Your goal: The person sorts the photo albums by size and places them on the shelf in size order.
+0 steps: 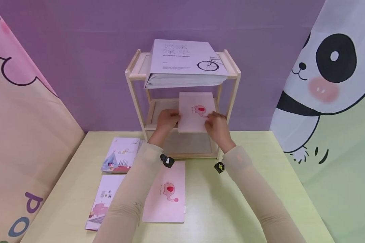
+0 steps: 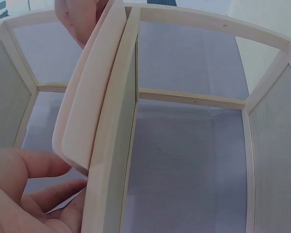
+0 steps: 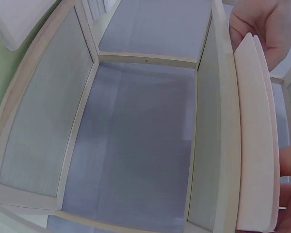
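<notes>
A pink notebook (image 1: 192, 113) with a red elephant on its cover lies at the middle shelf (image 1: 162, 113) of a small wooden rack, its near edge over the shelf's front bar. My left hand (image 1: 168, 119) pinches its left edge; in the left wrist view the thumb (image 2: 43, 164) is at the notebook's corner. On the opposite edge, my right hand (image 1: 218, 126) grips the notebook near the elephant's trunk. The right wrist view shows the pink cover (image 3: 254, 131) along the shelf bar, with the right fingers (image 3: 287, 167) beside it. The notebook's underside is hidden in the head view.
A thick white book (image 1: 182, 60) with a bicycle picture covers most of the rack's top, overhanging its front. A second pink elephant notebook (image 1: 167, 206) lies before the rack. Left of it are a tent-picture book (image 1: 121, 153) and another illustrated book (image 1: 101, 202), partly behind the left sleeve.
</notes>
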{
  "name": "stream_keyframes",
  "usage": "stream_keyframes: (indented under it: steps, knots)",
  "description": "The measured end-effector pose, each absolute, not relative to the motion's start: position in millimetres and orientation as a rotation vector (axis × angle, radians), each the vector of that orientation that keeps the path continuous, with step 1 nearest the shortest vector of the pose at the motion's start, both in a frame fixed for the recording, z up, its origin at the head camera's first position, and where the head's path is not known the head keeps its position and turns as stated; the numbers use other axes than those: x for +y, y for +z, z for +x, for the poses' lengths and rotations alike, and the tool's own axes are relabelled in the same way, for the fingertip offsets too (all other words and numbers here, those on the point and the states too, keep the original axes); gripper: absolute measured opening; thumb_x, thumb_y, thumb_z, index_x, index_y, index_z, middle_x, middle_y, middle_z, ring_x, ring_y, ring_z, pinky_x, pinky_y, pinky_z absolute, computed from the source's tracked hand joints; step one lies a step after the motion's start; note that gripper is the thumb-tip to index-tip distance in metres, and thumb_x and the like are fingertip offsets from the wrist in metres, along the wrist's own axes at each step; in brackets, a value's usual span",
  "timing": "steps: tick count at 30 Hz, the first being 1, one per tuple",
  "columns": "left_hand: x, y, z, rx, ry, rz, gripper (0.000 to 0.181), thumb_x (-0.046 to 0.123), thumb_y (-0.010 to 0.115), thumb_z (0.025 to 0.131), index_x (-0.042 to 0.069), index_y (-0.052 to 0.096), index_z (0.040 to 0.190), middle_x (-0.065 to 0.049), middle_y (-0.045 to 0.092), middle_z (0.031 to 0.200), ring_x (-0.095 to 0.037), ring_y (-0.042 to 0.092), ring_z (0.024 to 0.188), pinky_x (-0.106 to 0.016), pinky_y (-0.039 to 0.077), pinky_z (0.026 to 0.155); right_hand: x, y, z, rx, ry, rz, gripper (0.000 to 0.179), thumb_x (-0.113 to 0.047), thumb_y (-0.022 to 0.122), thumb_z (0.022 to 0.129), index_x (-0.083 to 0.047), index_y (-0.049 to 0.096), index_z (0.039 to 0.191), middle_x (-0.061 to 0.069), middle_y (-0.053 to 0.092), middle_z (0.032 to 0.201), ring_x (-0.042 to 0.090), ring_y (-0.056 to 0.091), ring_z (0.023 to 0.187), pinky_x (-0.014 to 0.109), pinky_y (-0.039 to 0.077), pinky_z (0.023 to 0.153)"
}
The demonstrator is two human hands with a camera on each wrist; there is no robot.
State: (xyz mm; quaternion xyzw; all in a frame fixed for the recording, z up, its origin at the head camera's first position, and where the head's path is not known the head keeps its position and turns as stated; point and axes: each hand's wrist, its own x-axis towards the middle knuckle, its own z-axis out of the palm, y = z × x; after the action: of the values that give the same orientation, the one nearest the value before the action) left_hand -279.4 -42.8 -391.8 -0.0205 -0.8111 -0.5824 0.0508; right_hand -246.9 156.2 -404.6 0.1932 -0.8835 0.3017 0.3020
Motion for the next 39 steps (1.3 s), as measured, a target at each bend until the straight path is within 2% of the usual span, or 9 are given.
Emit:
stream_keyframes:
  steps: [3,5,10,12,17,23,27,33,39]
  knots:
    - [-48,-393,-276,-2.438,-1.791,-0.095,0.031,0.006,0.059,0.093,-0.003,0.065,0.122,-0.018,0.066,0.115,-0.030,0.069,0.091,-0.037,0.055,0.079,156,-405,-244,-2.367,0.822,0.523,0.022,0.002,0.055,0.086,0.016,0.066,0.099,0.032,0.064,0.106,0.047,0.058,0.104,0.054,0.041,0.095]
    - [-52,-393,-273,-2.411,-1.788,-0.123,0.030,0.006,0.059,0.093,-0.003,0.066,0.120,-0.018,0.066,0.114,-0.029,0.068,0.092,-0.039,0.055,0.081,158,-405,-242,-2.381,0.835,0.526,0.026,0.001,0.055,0.086,0.016,0.065,0.105,0.033,0.061,0.113,0.048,0.054,0.112,0.054,0.036,0.102]
    - [-60,-394,-266,-2.388,-1.657,-0.185,0.028,0.009,0.058,0.090,-0.002,0.071,0.112,-0.014,0.067,0.110,-0.020,0.060,0.094,-0.028,0.048,0.081,162,-410,-238,-2.402,0.815,0.531,0.033,-0.001,0.055,0.087,0.017,0.062,0.113,0.034,0.057,0.121,0.049,0.049,0.118,0.054,0.032,0.106]
    - [-63,-394,-263,-2.396,-1.607,-0.208,0.029,0.010,0.058,0.089,-0.002,0.071,0.112,-0.014,0.067,0.112,-0.020,0.057,0.098,-0.028,0.046,0.081,163,-412,-236,-2.386,0.803,0.539,0.034,-0.002,0.055,0.086,0.017,0.062,0.114,0.034,0.057,0.121,0.049,0.049,0.118,0.053,0.032,0.105]
    - [-69,-393,-256,-2.398,-1.625,-0.260,0.033,0.012,0.056,0.091,-0.005,0.066,0.117,-0.018,0.064,0.120,-0.026,0.057,0.110,-0.038,0.046,0.093,165,-417,-234,-2.331,0.796,0.573,0.032,0.000,0.057,0.085,0.017,0.062,0.111,0.033,0.059,0.118,0.048,0.050,0.117,0.053,0.032,0.105]
    - [-74,-398,-246,-2.359,-1.701,-0.317,0.033,0.007,0.056,0.092,-0.010,0.063,0.119,-0.023,0.062,0.121,-0.031,0.056,0.114,-0.040,0.045,0.096,167,-422,-227,-2.306,0.841,0.566,0.030,-0.001,0.059,0.086,0.017,0.062,0.111,0.032,0.059,0.120,0.048,0.048,0.118,0.053,0.032,0.106]
    - [-77,-400,-238,-2.339,-1.689,-0.360,0.034,0.007,0.054,0.093,-0.010,0.061,0.122,-0.023,0.062,0.122,-0.033,0.058,0.114,-0.041,0.046,0.096,169,-423,-220,-2.285,0.886,0.569,0.031,-0.001,0.059,0.087,0.016,0.061,0.113,0.031,0.058,0.122,0.048,0.046,0.120,0.054,0.030,0.107]
    - [-82,-404,-224,-2.315,-1.662,-0.370,0.035,0.006,0.056,0.091,-0.006,0.062,0.123,-0.020,0.065,0.118,-0.031,0.061,0.107,-0.038,0.048,0.088,173,-428,-212,-2.257,0.878,0.562,0.030,-0.001,0.058,0.088,0.014,0.061,0.115,0.031,0.057,0.124,0.047,0.044,0.123,0.053,0.029,0.107]
    - [-87,-414,-214,-2.275,-1.668,-0.378,0.033,0.003,0.057,0.090,-0.009,0.062,0.121,-0.022,0.065,0.117,-0.034,0.061,0.106,-0.039,0.049,0.089,177,-435,-202,-2.248,0.901,0.539,0.032,-0.001,0.060,0.088,0.013,0.060,0.116,0.031,0.055,0.126,0.047,0.042,0.124,0.054,0.030,0.106]
